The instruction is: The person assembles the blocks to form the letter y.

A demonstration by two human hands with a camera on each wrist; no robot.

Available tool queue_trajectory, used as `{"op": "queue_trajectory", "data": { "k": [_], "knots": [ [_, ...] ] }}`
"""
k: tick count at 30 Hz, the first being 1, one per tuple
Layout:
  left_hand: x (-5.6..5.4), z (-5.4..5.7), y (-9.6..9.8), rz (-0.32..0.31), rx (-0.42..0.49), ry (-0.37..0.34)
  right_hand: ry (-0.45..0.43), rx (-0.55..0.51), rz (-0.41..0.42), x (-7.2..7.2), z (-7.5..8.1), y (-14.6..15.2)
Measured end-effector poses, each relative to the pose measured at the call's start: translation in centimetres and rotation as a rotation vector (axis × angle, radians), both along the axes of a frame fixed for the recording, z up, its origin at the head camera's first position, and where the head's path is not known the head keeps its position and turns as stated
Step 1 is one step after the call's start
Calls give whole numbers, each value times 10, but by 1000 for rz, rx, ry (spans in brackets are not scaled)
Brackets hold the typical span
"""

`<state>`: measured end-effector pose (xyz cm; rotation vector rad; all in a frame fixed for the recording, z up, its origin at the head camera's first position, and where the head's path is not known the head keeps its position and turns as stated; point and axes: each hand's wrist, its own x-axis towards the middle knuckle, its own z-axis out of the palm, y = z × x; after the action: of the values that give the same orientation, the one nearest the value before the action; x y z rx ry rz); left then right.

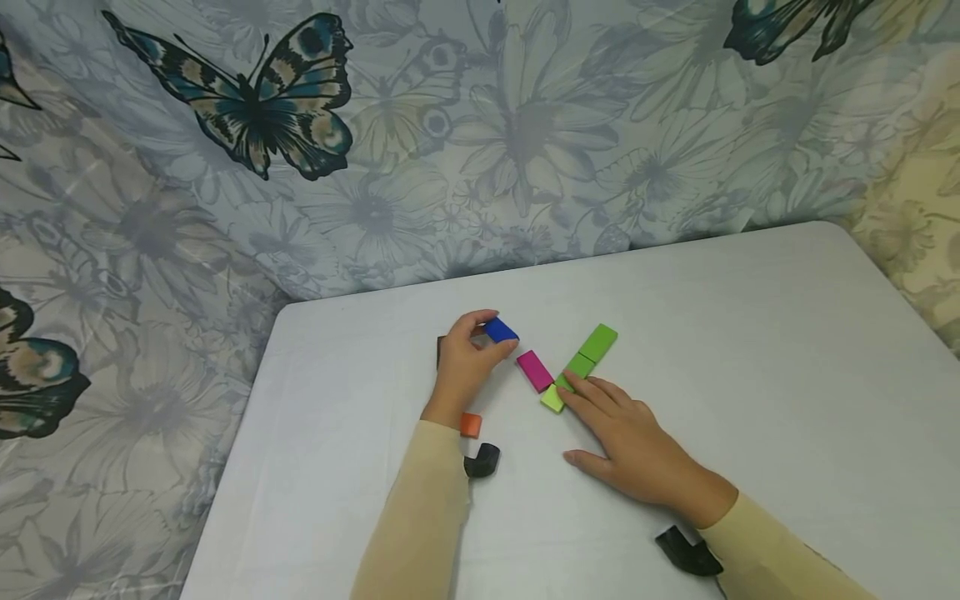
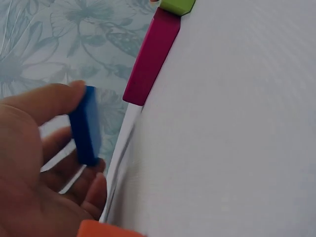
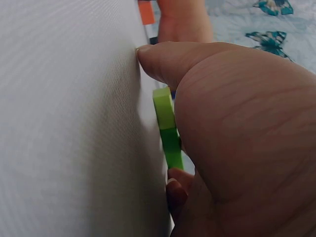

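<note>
My left hand (image 1: 463, 367) pinches a blue block (image 1: 502, 331) between thumb and fingers, above the white table. In the left wrist view the blue block (image 2: 86, 126) is held by its ends, tilted. A magenta block (image 1: 535, 372) lies just right of it, its lower end at a lime block (image 1: 552, 399). From the lime block a row of green blocks (image 1: 598, 342) runs up to the right. My right hand (image 1: 633, 446) rests flat beside this row, fingers straight, with fingertips on the lower green part; its thumb points left over the table.
An orange block (image 1: 471, 425) lies by my left wrist. A dark block (image 1: 440, 352) is mostly hidden behind the left hand. Black wrist devices (image 1: 482, 461) sit at both sleeves. A cloth with butterflies (image 1: 258, 104) hangs behind the white table (image 1: 750, 350).
</note>
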<state>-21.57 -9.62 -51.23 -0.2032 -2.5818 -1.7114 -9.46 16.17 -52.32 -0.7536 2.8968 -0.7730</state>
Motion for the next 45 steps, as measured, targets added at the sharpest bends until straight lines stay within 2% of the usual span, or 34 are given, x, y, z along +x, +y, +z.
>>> {"op": "queue_trajectory", "data": {
  "k": [8, 11, 17, 21, 37, 45],
  "knots": [
    [-8, -9, 1, -15, -165, -1, -10, 8, -4, 0, 0, -2],
    [-10, -11, 0, -6, -196, -5, -12, 5, -2, 0, 0, -3],
    [-6, -12, -5, 12, -132, -32, -17, 17, -4, 0, 2, -5],
    [-6, -14, -7, -13, -101, -19, -15, 24, -10, 1, 5, -5],
    [-7, -14, -4, -43, -116, 26, -4, 27, -7, 0, 3, -3],
    [-8, -15, -4, -79, -102, 30, -3, 23, -8, -1, 1, -2]
  ]
}}
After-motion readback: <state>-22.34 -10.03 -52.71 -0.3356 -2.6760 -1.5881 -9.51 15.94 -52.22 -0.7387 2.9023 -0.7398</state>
